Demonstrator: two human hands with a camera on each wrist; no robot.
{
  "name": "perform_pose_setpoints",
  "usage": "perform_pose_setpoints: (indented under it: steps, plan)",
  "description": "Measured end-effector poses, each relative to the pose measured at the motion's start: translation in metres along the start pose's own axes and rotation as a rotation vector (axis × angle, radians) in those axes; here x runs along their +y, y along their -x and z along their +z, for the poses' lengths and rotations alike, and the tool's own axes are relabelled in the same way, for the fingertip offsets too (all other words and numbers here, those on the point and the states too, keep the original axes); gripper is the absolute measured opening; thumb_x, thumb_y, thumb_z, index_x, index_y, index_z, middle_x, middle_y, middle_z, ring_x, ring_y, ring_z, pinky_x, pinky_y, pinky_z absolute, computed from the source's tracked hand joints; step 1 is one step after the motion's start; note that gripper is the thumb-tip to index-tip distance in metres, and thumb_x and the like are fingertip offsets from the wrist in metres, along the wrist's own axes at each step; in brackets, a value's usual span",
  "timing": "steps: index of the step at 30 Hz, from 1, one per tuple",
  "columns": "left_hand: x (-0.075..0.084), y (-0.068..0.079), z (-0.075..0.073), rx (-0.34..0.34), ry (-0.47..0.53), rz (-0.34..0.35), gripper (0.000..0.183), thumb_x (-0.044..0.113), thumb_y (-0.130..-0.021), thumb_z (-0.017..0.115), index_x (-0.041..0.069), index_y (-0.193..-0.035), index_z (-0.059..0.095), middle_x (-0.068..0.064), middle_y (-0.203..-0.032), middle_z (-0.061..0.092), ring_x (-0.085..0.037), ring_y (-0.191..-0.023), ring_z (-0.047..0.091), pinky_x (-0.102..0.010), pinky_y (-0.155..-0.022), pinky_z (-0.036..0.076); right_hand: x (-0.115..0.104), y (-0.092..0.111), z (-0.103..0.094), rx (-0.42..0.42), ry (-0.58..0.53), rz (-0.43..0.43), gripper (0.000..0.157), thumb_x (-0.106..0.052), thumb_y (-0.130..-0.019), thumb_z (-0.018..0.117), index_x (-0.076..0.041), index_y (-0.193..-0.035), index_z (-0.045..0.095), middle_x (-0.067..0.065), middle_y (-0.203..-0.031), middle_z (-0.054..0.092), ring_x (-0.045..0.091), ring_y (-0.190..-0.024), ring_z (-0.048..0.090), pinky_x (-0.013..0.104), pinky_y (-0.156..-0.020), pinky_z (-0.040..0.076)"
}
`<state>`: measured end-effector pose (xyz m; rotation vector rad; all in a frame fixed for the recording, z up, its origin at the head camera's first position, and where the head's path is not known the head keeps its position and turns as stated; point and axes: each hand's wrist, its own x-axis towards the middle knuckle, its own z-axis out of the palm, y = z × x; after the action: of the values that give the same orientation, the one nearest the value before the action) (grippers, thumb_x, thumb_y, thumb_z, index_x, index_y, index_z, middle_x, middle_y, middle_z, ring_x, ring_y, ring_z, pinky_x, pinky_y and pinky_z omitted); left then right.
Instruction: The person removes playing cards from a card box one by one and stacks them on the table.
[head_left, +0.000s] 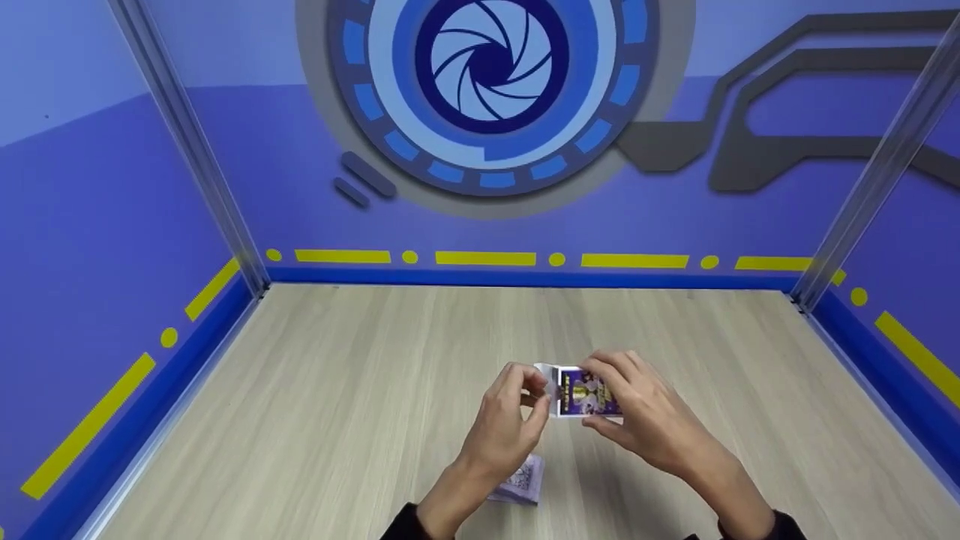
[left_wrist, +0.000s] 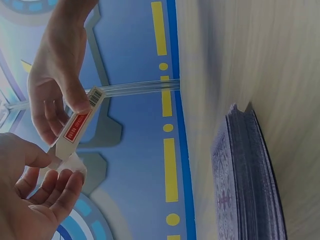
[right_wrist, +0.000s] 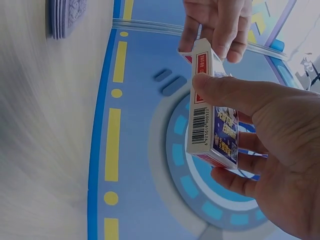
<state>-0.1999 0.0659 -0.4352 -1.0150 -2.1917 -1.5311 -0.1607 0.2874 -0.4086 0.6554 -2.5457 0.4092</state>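
Above the table, a small playing-card box [head_left: 581, 395] with a purple picture face is held up between both hands. The right hand [head_left: 656, 416] grips it along its long sides, with the thumb on the narrow edge [right_wrist: 200, 127] that bears a barcode and a red label. At the box's other end a white flap [head_left: 550, 382] stands out, and the left hand [head_left: 499, 424] pinches there with thumb and fingertips. The inside of the box is hidden. Below the left wrist, a stack of purple patterned playing cards [head_left: 527, 480] lies on the table, partly covered by the forearm.
The wood-grain table [head_left: 337, 405] is enclosed by blue printed panels [head_left: 247, 172] at the back and on both sides. Clear corner posts [head_left: 191, 135] rise at the back left and back right.
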Motion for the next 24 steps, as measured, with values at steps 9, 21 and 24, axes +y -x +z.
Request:
perform_pose_setpoints:
  steps: [9,21,24]
  plan:
    - [-0.003,0.001,-0.002,-0.024,0.06,-0.095,0.018,0.0,-0.098,0.067,0.006,-0.108,0.053,0.0,-0.102,0.058,-0.012,-0.095,0.064,-0.025,-0.082,0.058,-0.006,0.0,0.003,0.007,-0.025,-0.037,0.075,-0.021,-0.071,0.097,-0.011,-0.135,0.061,0.002,-0.132,0.059,0.018,-0.114,0.055,0.043,-0.088,0.055]
    - [-0.004,0.0,-0.003,-0.034,0.032,-0.167,0.028,-0.003,-0.094,0.072,0.007,-0.109,0.051,0.0,-0.098,0.057,-0.01,-0.09,0.061,-0.026,-0.079,0.058,-0.011,-0.001,0.008,0.018,-0.003,-0.035,0.076,-0.021,-0.07,0.098,-0.012,-0.135,0.061,0.004,-0.132,0.059,0.019,-0.115,0.056,0.044,-0.091,0.056]
    - [-0.005,-0.001,-0.004,-0.032,0.032,-0.194,0.032,-0.004,-0.091,0.075,0.007,-0.109,0.051,0.001,-0.098,0.058,-0.009,-0.088,0.06,-0.025,-0.078,0.057,-0.012,-0.001,0.009,0.014,-0.009,-0.036,0.076,-0.021,-0.07,0.098,-0.012,-0.135,0.061,0.005,-0.133,0.059,0.02,-0.116,0.056,0.044,-0.091,0.056]
